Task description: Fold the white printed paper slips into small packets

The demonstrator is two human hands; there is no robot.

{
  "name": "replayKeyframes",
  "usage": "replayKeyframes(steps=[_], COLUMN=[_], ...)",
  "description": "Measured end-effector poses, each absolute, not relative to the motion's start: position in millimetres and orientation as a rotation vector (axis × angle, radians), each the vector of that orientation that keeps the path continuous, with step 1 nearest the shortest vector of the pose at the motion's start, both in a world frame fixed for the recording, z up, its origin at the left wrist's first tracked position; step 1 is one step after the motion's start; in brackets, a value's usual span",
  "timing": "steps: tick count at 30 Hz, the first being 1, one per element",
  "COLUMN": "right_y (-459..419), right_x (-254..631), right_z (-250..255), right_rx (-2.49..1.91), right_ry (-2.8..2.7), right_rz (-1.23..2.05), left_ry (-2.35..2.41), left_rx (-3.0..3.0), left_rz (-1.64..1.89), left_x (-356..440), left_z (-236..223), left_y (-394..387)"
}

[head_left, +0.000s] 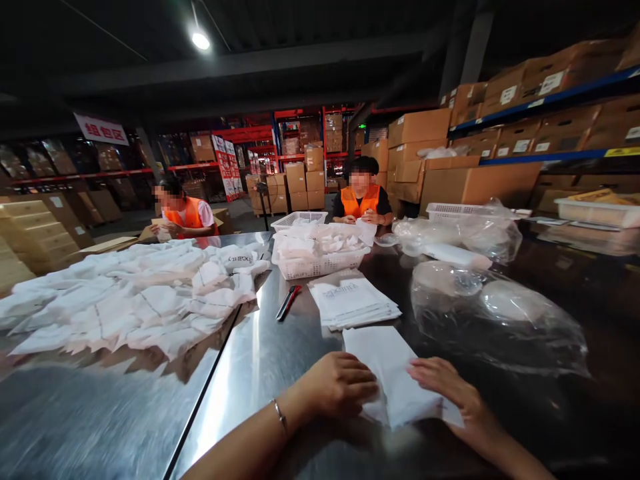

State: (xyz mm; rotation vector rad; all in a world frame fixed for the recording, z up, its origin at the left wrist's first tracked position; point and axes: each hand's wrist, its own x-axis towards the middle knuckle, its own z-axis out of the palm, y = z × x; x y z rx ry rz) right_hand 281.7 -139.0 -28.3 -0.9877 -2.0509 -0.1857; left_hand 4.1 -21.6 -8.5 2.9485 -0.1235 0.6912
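Beyond and to the left of the grip, a hanging sign [101, 129] reads "组包区", and one packet in the heap of white packets [145, 293] shows "beauty". The stack of printed bags [353, 298] just beyond the grip bears dark lettering too indistinct to read surely; a small mark near the held bag's near right corner is also illegible.

That white bag [383, 357] lies between the person's two hands, its long axis running away from the body, far end angled slightly left toward the stack. The left hand [345, 383] has its fingers curled over the bag's left edge; the right hand [447, 390] lays its fingers, fairly straight, along the right edge. Whether either pinches the bag cannot be told.

Left of the stack lies a red-and-black cutter [289, 303]. Farther out stands a filled white basket [320, 260], with a co-worker in an orange vest [363, 199] behind it; another co-worker [187, 217] is farther left. Clear plastic bags [500, 320] spread right of the grip, beside the stack.
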Motion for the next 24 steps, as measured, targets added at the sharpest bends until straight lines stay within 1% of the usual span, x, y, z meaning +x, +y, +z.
replayKeyframes(steps=[6,12,18,21,24], right_y=[-120.7,-102.8,-111.8,-119.3,-121.9], right_x=[285.7,287.1,290.7,293.0,294.4], right_z=[-26.6,-27.5,-23.4,-26.4,-30.5], right_rx=[-1.105,-0.995,-0.861,-0.88,-0.909], right_ry=[-2.299,-2.441,-2.334,-2.255,-2.211], right_rz=[-0.227,-0.321,-0.425,-0.406,-0.422], left_ry=[0.189,0.165,-0.105,-0.247,-0.281], left_rx=[2.978,3.065,3.157,3.139,3.051], left_rz=[0.563,0.534,0.81,0.911,1.096], left_x=[2.3,5.0,1.8,3.0,4.5], left_z=[2.9,7.1,-4.7,-8.0,-6.9], left_y=[-20.6,-18.3,-17.9,-23.1,-25.6])
